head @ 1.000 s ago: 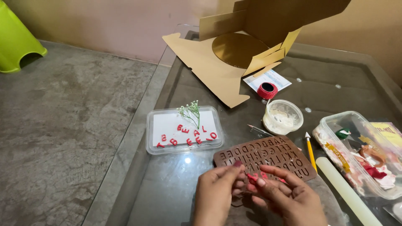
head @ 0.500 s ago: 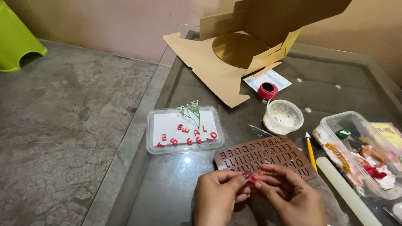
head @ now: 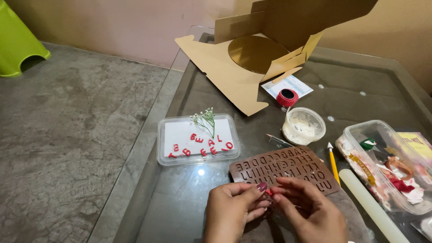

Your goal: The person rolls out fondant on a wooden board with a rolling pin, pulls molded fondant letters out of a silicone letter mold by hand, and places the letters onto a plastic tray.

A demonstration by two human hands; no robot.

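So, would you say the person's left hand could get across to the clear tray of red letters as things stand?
Probably yes. The left hand is pinching a small red piece together with the right hand, but the clear tray lies just up and left on the glass table, with nothing showing between them.

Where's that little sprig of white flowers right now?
In the head view, the flower sprig lies at the top edge of the clear tray, above the red letters, left of the brown letter mould.
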